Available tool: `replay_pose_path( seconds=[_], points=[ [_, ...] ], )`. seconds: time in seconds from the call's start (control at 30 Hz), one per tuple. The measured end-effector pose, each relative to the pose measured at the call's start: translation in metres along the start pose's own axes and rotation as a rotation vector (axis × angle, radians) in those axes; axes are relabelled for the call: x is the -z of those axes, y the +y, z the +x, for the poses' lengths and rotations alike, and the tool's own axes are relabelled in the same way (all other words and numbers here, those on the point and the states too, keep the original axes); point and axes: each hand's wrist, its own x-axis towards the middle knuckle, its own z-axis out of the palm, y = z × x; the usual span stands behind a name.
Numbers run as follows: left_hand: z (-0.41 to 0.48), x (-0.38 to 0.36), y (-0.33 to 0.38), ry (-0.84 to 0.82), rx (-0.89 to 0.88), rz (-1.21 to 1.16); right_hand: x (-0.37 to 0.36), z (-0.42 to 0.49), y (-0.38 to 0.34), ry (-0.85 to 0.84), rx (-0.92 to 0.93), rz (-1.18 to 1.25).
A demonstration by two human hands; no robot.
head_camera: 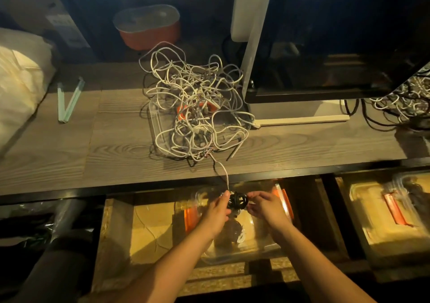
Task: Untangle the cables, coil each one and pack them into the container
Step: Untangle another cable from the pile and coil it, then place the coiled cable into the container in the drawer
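The left hand (217, 212) and right hand (265, 209) each pinched one side of a small black coil (237, 200), held above a clear container (232, 255) under the bench (69, 144) edge. A white cable (223, 170) ran from there up to the tangle (195, 107) on the bench.

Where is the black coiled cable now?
Head view, low centre: the black coiled cable is held between left hand and right hand, below the wooden table's front edge, over a clear plastic container.

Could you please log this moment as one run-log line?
stage: coiling | left hand and right hand pinch small black coiled cable | below: clear plastic container | pending: tangled white cables on wooden table
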Motion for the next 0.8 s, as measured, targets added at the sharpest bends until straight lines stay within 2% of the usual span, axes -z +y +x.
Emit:
replay_pose_path(
  seconds=[0.23, 0.3, 0.37, 0.43, 0.5, 0.6, 0.7, 0.8],
  points=[
    [-0.001, -0.006, -0.004, -0.049, 0.053, -0.011, 0.002, 0.016, 0.014, -0.018, -0.091, 0.010],
    [-0.004, -0.004, -0.006, -0.024, 0.029, 0.057, 0.002, 0.012, 0.013, -0.007, -0.052, -0.090],
    [-0.008, -0.002, -0.005, -0.018, -0.007, 0.128, 0.003, 0.003, 0.003, 0.049, 0.071, -0.315],
    [-0.014, 0.001, 0.000, 0.000, -0.077, 0.169, 0.002, -0.006, -0.013, 0.110, 0.266, -0.491],
    [-0.022, 0.007, 0.008, 0.054, -0.163, 0.208, -0.005, -0.013, -0.034, 0.125, 0.388, -0.600],
    [-0.032, 0.022, 0.024, 0.215, -0.319, 0.283, -0.024, -0.019, -0.061, 0.141, 0.548, -0.791],
    [-0.036, 0.038, 0.041, 0.338, -0.511, 0.318, -0.045, -0.015, -0.073, 0.086, 0.532, -0.915],
    [-0.032, 0.047, 0.054, 0.376, -0.661, 0.420, -0.053, -0.007, -0.075, -0.028, 0.478, -0.944]
  ],
)
